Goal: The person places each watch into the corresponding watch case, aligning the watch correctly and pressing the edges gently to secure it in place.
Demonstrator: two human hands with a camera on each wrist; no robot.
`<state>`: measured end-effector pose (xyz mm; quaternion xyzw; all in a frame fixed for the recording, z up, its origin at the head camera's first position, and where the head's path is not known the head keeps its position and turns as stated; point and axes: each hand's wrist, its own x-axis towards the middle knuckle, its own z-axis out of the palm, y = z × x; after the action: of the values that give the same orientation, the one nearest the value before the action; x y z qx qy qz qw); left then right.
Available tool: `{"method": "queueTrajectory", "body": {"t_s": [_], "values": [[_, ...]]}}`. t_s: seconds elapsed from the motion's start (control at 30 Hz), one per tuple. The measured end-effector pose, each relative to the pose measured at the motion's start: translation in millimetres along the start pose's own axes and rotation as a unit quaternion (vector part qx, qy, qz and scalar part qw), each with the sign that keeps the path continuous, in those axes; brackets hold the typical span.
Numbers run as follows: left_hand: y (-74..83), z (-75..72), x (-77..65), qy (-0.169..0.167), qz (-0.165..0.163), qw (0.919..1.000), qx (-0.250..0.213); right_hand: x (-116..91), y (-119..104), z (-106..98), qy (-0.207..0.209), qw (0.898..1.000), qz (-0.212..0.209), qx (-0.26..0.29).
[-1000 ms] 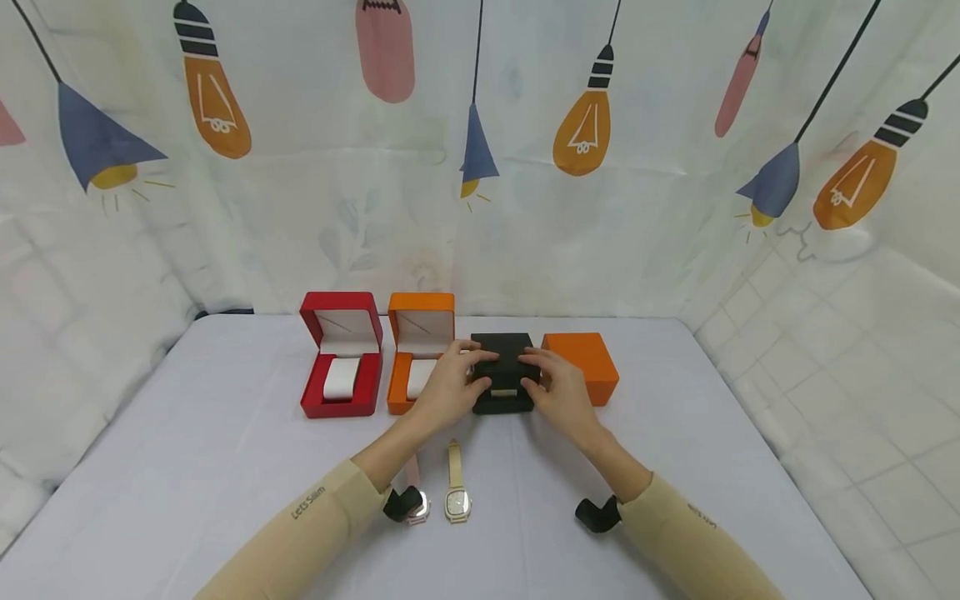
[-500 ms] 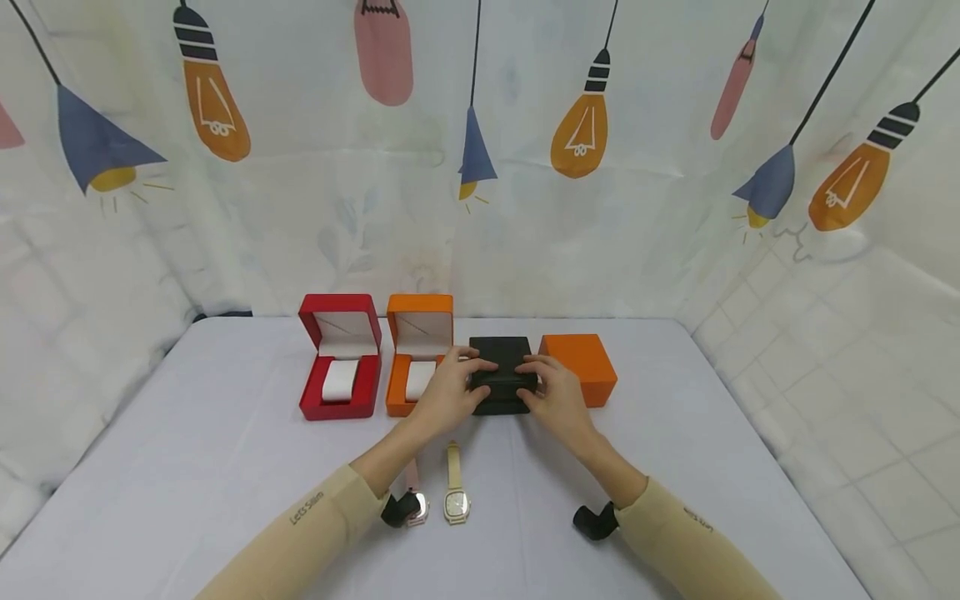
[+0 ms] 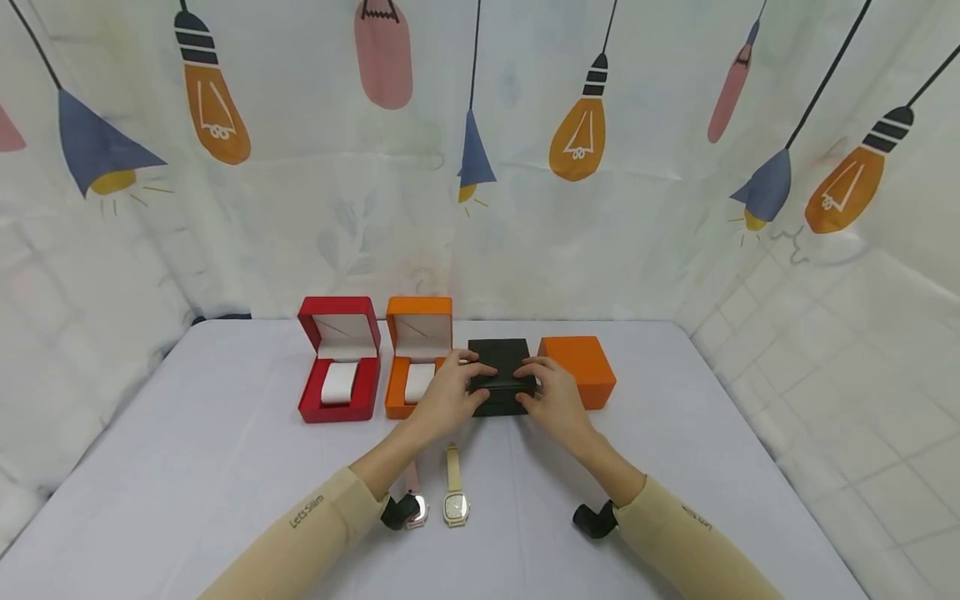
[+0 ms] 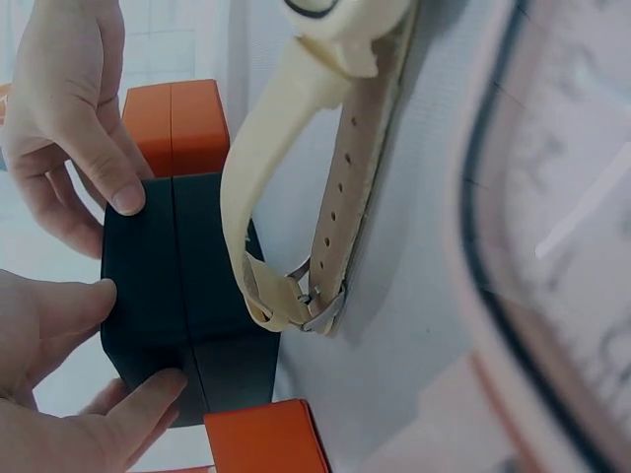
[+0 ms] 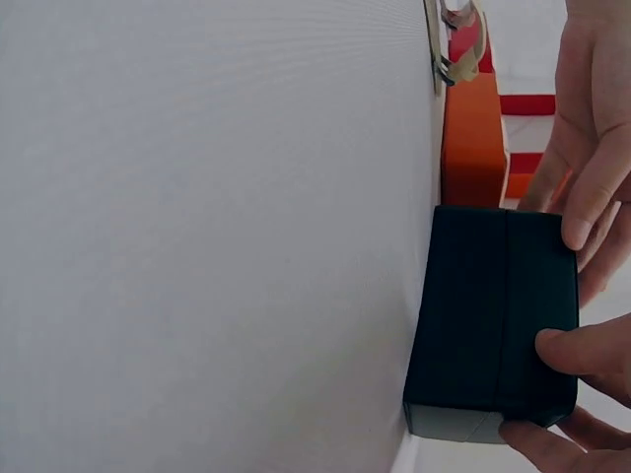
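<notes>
A black watch box stands at the table's middle, its lid down, with a seam round its sides. My left hand holds its left side, fingertips on the lid and thumb at the front. From the other side my right hand grips it the same way. Nearer to me lies a watch with a cream strap. Beside it is a pink-strapped watch, partly covered by the left wrist's black camera. In the left wrist view the cream strap and its buckle show up close.
Left of the black box stand an open red watch box and an open orange one, each with a white cushion. A shut orange box sits close on the right. A patterned curtain hangs behind the white table.
A pale strip showing at the black box's front a second ago has disappeared as the lid came down. Both hands sank slightly with it. The watches and other boxes stay put.
</notes>
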<state>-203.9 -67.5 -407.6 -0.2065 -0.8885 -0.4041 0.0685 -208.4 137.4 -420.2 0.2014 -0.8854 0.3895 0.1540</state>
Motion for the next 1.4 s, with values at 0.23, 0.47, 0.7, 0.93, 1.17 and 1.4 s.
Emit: {"method": "queueTrajectory", "body": {"t_s": [0.23,0.47,0.7,0.93,1.17,1.4], "values": [[-2.4,-4.2,1.3,-0.018,0.004,0.9996,0.020,1.7,-0.1,0.6,-0.010,1.000,0.002,-0.002],[-5.7,-7.4,2.1,-0.046,-0.004,0.9986,0.024,1.2,-3.6,-2.1,-0.032,0.999,-0.001,-0.017],[-1.4,-13.3,-0.4,-0.067,-0.014,0.9971,0.032,0.4,-6.4,-7.6,-0.053,0.998,-0.002,-0.020],[-0.4,-18.7,-5.3,-0.077,-0.013,0.9963,0.037,-2.0,-5.0,-9.9,-0.069,0.997,-0.007,-0.032],[-3.6,-24.9,-11.7,-0.080,-0.003,0.9960,0.038,-8.3,-5.5,-14.6,-0.084,0.996,-0.004,-0.036],[-3.1,-33.3,-20.9,-0.074,0.003,0.9966,0.036,-15.8,-5.8,-18.7,-0.074,0.996,-0.017,-0.046]]}}
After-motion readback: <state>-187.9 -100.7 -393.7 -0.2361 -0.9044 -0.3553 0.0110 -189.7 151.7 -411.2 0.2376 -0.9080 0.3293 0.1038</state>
